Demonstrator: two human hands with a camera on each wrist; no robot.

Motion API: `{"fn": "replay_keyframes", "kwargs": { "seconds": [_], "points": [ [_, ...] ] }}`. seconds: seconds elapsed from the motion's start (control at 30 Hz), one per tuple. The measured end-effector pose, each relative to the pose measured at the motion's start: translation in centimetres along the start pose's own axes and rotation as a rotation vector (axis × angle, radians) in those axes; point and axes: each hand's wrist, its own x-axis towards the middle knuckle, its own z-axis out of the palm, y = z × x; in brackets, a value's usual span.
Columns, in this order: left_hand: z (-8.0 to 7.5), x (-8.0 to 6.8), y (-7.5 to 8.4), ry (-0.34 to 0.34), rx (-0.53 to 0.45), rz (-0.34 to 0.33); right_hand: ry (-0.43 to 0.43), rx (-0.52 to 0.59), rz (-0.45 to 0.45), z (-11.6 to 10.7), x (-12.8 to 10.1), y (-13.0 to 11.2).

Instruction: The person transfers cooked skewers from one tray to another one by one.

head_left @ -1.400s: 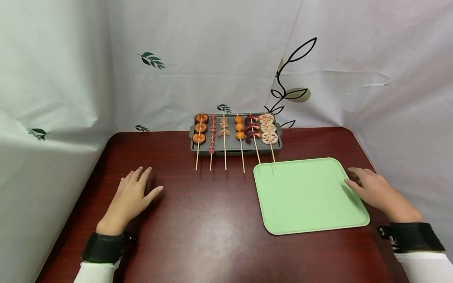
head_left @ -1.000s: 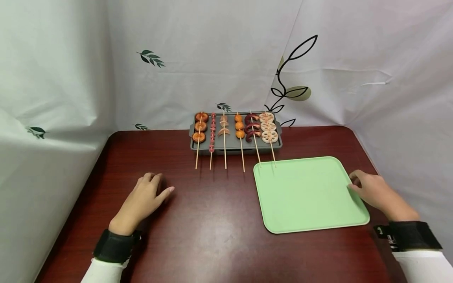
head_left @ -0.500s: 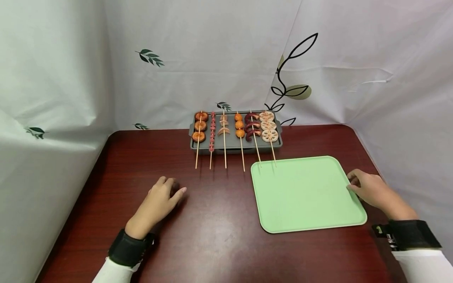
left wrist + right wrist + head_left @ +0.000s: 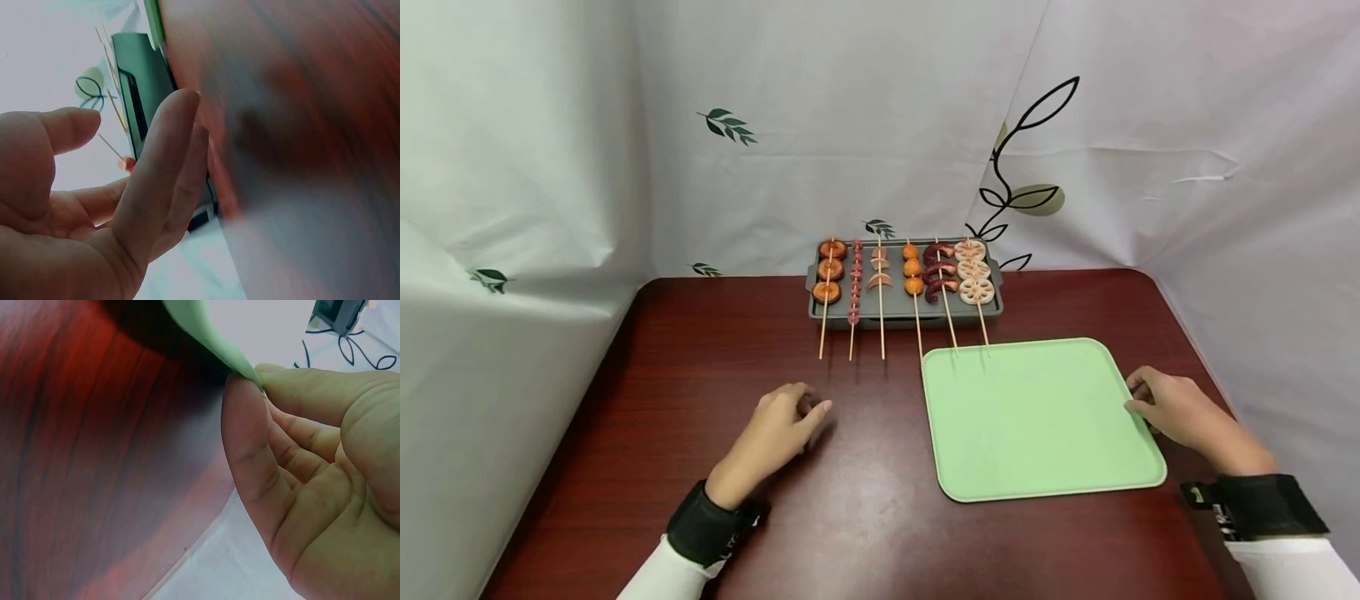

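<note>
From the head camera we see our right hand (image 4: pixel 1172 408) at the right edge of the pale green tray (image 4: pixel 1037 467), finger and thumb pinching its rim. The tray lies flat on the dark red wooden table (image 4: pixel 700 350), on its right half, with its far edge just under the stick ends of the two rightmost skewers. Our left hand (image 4: pixel 778 433) rests on the table left of the tray and apart from it, fingers loosely bent, holding nothing. Behind, against the white leaf-printed curtain (image 4: pixel 850 125), a grey baking pan (image 4: pixel 901 310) carries six skewers side by side: a skewer of brown rings (image 4: pixel 827 272), a thin pink one (image 4: pixel 854 283), a skewer of pale slices (image 4: pixel 878 271), a skewer of orange balls (image 4: pixel 913 268), a dark red curled one (image 4: pixel 937 272) and a lotus-root skewer (image 4: pixel 974 270). Their sticks reach over the pan's near edge.

From the left wrist camera we see the left hand (image 4: pixel 106 206) with its fingers (image 4: pixel 165 162) straight and close together, thumb apart, gripping nothing. Beyond them are the blurred table (image 4: pixel 300 125), the dark pan (image 4: pixel 147 87) and a sliver of green tray (image 4: pixel 153 22).

From the right wrist camera we see the right hand (image 4: pixel 312 487) nipping the tray's thin edge (image 4: pixel 206 337) between thumb and fingertip, above the table (image 4: pixel 94 456).
</note>
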Motion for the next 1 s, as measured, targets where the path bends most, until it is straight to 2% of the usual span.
{"fn": "replay_keyframes", "kwargs": {
  "seconds": [0.27, 0.63, 0.73, 0.87, 1.0],
  "points": [
    [1.8, 0.4, 1.9, -0.089, -0.157, 0.014, -0.023, 0.042, -0.001, 0.3, -0.1, -1.0],
    [4.8, 2.4, 4.4, -0.190, -0.410, 0.002, -0.046, 0.056, 0.006, 0.5, 0.1, -1.7],
    [5.4, 2.6, 5.2, -0.202, -0.393, 0.018, -0.049, 0.066, 0.001, 0.7, 0.0, -1.9],
    [6.0, 2.8, 6.3, -0.207, -0.322, 0.050, -0.058, 0.074, 0.001, 0.9, 0.0, -2.3],
    [6.6, 3.1, 6.9, -0.198, -0.283, 0.046, -0.069, 0.089, -0.002, 1.1, -0.2, -2.8]
  ]
}}
